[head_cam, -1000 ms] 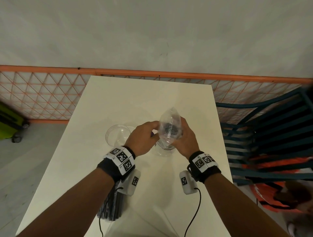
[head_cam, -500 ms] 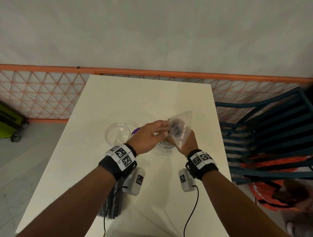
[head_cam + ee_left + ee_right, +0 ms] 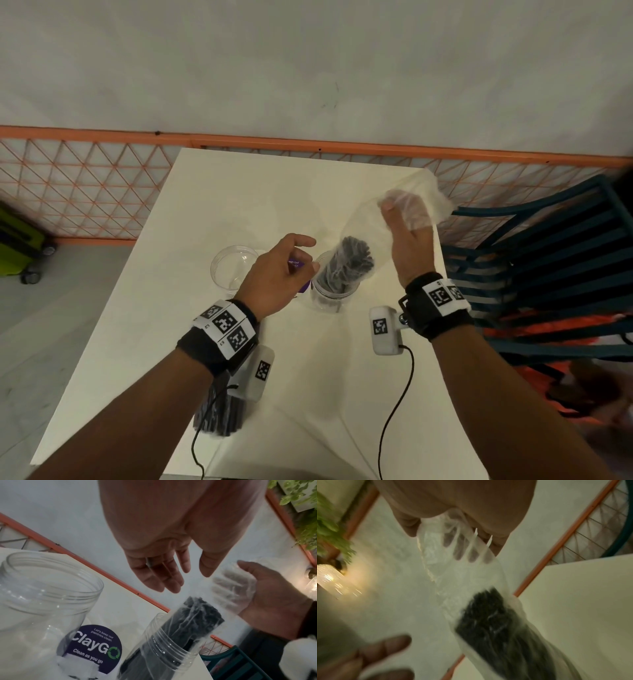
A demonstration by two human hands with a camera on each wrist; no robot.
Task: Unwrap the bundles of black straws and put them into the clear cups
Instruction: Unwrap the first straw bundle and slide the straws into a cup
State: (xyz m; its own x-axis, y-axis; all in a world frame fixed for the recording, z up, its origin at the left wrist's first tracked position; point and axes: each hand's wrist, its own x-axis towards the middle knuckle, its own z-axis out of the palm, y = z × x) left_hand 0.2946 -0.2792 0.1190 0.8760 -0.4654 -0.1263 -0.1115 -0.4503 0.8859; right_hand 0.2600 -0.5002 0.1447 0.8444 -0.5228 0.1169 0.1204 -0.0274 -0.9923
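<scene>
A clear cup (image 3: 329, 298) (image 3: 163, 649) stands mid-table with a bundle of black straws (image 3: 352, 263) (image 3: 200, 612) (image 3: 493, 622) upright in it. A clear plastic wrapper (image 3: 424, 195) (image 3: 453, 577) still covers the straw tops and stretches up to the right. My right hand (image 3: 407, 222) (image 3: 265, 588) holds the wrapper's upper end, raised above and right of the cup. Just left of the cup, my left hand (image 3: 301, 257) (image 3: 164, 574) hovers with relaxed fingers and holds nothing. An empty clear cup (image 3: 234, 267) (image 3: 42, 588) stands further left. A second straw bundle (image 3: 219, 411) lies under my left forearm.
A purple round sticker (image 3: 96, 649) lies on the white table (image 3: 274, 192) between the cups. A teal slatted chair (image 3: 531, 257) stands close to the table's right edge. An orange mesh fence (image 3: 85, 185) runs behind the table.
My right hand has lifted up and to the right, drawing the wrapper off the straws. My left hand has let go of the bundle and opened. The straws now stand in the cup.
</scene>
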